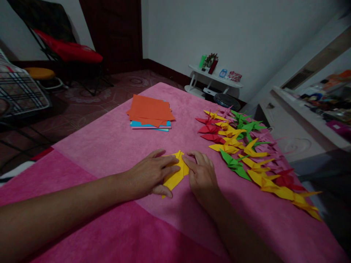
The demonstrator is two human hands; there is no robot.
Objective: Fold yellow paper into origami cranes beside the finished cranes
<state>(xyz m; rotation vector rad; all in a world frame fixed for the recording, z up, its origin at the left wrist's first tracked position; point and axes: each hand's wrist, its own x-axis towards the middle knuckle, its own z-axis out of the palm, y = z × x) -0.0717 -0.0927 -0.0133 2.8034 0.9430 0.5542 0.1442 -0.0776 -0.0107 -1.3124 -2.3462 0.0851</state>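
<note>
A partly folded sheet of yellow origami paper (175,176) lies on the pink cloth, with a crease down its middle and a narrow tip at the far end. My left hand (155,171) rests on its left side, fingers spread and flat, thumb along the near edge. At the upper right edge of the paper, my right hand (201,171) has its fingers curled, with the index finger and thumb closed on that edge. Parts of the paper are hidden under both hands.
A stack of square paper with an orange sheet (150,107) on top sits beyond my hands. Several folded paper cranes (233,140) in yellow, red, green and pink line the right side of the pink-covered table (104,146). A white shelf (216,76) stands by the wall.
</note>
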